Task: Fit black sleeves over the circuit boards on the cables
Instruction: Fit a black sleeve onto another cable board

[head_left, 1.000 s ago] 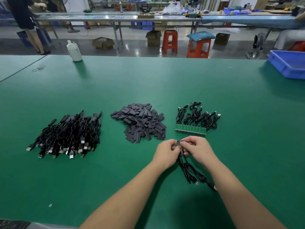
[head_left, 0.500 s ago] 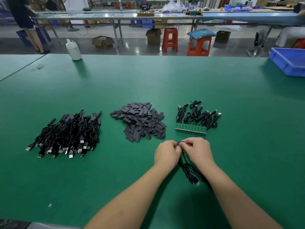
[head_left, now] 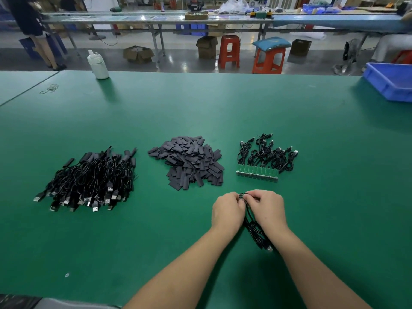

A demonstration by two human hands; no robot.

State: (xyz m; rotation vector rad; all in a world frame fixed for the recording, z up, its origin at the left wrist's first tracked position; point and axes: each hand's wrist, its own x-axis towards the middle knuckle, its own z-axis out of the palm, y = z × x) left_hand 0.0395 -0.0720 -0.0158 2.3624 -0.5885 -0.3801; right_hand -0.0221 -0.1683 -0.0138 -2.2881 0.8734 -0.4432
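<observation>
Left hand: fingers curled, pinching the small dark piece between the two hands from its left side; most likely steadying the sleeve while the board goes in.
Right hand: fingers curled, pinching the same piece from the right, the two hands almost touching; close grips on both sides keep so small a part from twisting.
Board: only a sliver shows between the fingertips; whether a sleeve already covers it cannot be told.
Cable: trails from the hands toward the body and lies slack on the table, so its weight does not pull on the joint being worked.
Plug: metal end of that cable, resting on the table beside the right forearm.
Sleeves: loose heap of flat black pieces just beyond the left hand, central so that either hand can reach one.
Boards row: green boards joined edge to edge, just beyond the right hand, their cables bundled behind; judged to be the stock awaiting sleeves.
Pile: large heap of black cables with plugs, well to the left; judged to be finished work, kept apart from unsleeved stock.
Table: green mat carrying all three groups in one row.
Bottle: white, upright at the far edge.
Bin: blue, at the far right edge.
</observation>
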